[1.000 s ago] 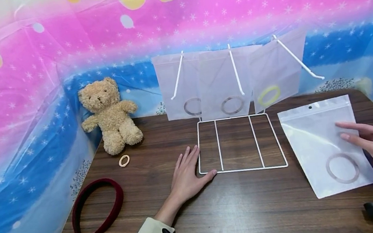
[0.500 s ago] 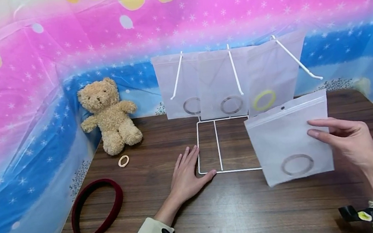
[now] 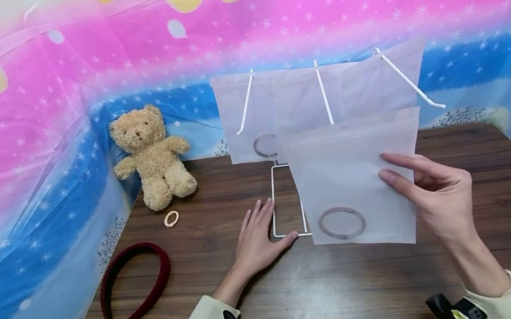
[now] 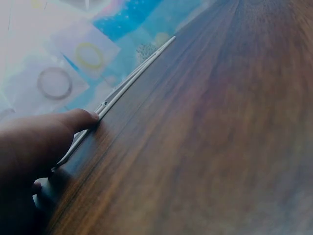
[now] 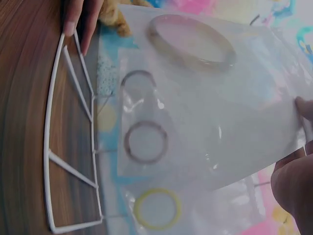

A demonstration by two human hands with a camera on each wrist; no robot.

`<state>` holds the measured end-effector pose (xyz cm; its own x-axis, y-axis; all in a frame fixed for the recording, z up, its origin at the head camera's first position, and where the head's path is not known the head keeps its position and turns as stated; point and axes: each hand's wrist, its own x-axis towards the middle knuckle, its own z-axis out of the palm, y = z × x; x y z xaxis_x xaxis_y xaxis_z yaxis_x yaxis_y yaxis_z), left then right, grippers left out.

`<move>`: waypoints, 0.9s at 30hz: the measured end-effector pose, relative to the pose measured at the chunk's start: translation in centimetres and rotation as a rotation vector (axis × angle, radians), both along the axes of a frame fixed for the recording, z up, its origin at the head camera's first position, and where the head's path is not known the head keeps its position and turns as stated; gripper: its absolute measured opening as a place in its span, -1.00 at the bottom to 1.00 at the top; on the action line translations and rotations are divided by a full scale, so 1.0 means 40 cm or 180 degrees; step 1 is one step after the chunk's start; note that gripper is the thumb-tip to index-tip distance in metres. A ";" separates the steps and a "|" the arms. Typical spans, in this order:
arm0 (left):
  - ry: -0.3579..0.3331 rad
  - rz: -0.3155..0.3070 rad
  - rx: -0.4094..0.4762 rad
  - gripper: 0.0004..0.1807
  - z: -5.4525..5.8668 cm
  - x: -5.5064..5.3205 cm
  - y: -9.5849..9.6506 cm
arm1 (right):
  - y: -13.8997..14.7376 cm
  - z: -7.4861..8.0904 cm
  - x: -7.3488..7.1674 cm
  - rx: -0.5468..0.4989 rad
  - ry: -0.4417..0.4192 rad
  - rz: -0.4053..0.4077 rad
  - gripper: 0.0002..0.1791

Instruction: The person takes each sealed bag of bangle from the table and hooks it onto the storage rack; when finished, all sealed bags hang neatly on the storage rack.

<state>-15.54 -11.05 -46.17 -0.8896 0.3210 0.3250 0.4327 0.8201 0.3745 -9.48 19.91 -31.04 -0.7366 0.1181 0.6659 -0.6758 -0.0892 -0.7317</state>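
My right hand [image 3: 444, 197] pinches a translucent zip bag [image 3: 357, 168] at its right edge, between thumb and fingers. A brownish ring-shaped bangle [image 3: 342, 223] shows low in that bag, which is raised in front of a white wire display rack [image 3: 272, 205]. The left hand [image 3: 257, 240] lies by the rack's front left corner, fingers extended, its thumb [image 4: 83, 119] touching the front wire. Behind, similar bags [image 3: 239, 108] hang from the rack's three hooks [image 3: 324, 98]. In the right wrist view a yellow ring [image 5: 157, 208] shows in one; the held bag hides it in the head view.
A teddy bear [image 3: 152, 159] sits at the table's back left, with a small cream ring [image 3: 171, 219] near its feet. A dark red headband [image 3: 162, 277] lies at front left. A patterned cloth [image 3: 150, 44] stands behind the brown table [image 3: 338, 287].
My right hand has carried the held bag leftward from the right side of the table, and it now covers much of the rack base. The left hand has stayed in place.
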 end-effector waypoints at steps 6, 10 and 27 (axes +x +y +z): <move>0.0004 -0.0006 -0.0006 0.02 -0.003 -0.003 0.000 | -0.021 -0.001 -0.002 -0.0080 -0.0069 -0.0028 -0.65; 0.0019 -0.0007 -0.0004 0.01 -0.003 -0.004 -0.001 | -0.025 -0.004 -0.005 -0.0151 -0.0159 -0.0059 -0.64; 0.0009 -0.0006 -0.0058 0.02 -0.001 -0.003 -0.003 | -0.032 -0.025 -0.036 -0.0337 -0.0258 0.0011 -0.63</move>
